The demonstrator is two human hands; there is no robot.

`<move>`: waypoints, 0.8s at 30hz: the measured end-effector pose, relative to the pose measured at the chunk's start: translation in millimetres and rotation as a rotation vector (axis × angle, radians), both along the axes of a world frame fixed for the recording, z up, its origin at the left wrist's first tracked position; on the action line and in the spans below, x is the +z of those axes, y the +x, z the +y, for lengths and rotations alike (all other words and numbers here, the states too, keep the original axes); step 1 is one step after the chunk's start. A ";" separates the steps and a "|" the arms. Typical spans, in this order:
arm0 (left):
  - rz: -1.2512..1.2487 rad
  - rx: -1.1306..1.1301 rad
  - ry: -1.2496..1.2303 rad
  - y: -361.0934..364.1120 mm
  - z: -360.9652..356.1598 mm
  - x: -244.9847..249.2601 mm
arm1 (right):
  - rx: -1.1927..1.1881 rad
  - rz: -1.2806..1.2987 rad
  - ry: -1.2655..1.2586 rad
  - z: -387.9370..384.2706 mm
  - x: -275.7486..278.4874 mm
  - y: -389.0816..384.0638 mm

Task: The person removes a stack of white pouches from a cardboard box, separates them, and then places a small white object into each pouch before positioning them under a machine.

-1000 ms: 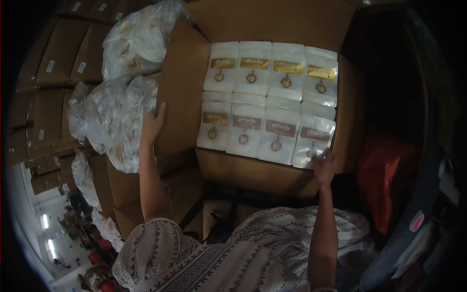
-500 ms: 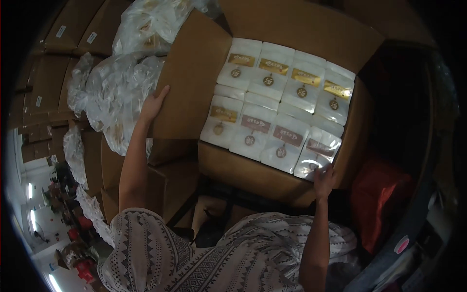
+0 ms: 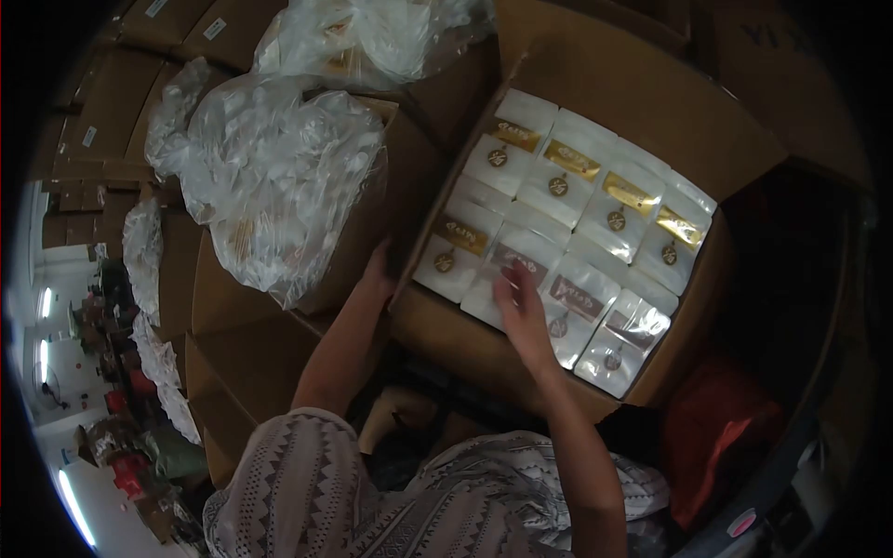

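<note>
An open cardboard box holds two rows of white plastic-wrapped packs with gold or pinkish labels and round emblems. My right hand is over the front row, its fingers loosely apart at a pack with a pinkish label; nothing shows in its grasp. At the box's left side is my left hand, in shadow. Its fingers are mostly hidden near the box's wall, so its grip cannot be made out.
Clear plastic bags with white contents bulge from a carton left of the box. Stacked cartons stand at the far left. A red bag lies at the lower right, beside a dark curved edge.
My left hand has left the box's left flap and moved right and down to the box's side. My right hand has moved left from the front right pack. The view has shifted.
</note>
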State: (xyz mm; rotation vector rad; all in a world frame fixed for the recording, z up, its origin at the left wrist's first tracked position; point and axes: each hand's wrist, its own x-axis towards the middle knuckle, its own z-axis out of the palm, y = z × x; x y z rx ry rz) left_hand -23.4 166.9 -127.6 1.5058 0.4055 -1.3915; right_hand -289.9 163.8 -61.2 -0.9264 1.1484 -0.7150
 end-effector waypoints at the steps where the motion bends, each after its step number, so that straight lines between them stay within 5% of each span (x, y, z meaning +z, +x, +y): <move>1: 0.007 0.001 0.008 8.2 -3.6 -9.5 | 0.015 -0.016 -0.017 -9.5 17.9 19.8; 4: -0.093 -0.323 0.277 36.9 -10.1 -45.0 | 0.069 -0.046 -0.043 -37.0 37.9 48.8; 6: -0.577 -1.155 0.444 55.3 -6.2 -58.2 | 0.115 -0.076 -0.046 -41.4 36.5 53.6; 7: -0.566 -1.160 0.448 54.4 -5.3 -69.8 | 0.116 -0.079 -0.095 -42.7 35.0 57.2; 9: -1.310 -0.852 0.689 44.6 -0.3 -97.2 | 0.113 -0.068 -0.130 -42.1 33.9 62.5; 11: -1.421 -0.889 0.669 43.8 9.2 -93.0 | 0.200 0.280 -0.048 -40.2 33.1 50.6; 15: -1.759 -0.818 0.808 48.1 -6.8 -101.0 | 0.125 0.276 -0.151 -33.9 12.4 40.8; 24: -1.591 -0.876 0.709 98.6 -22.0 -80.8 | 0.121 0.238 -0.148 -33.8 14.7 39.3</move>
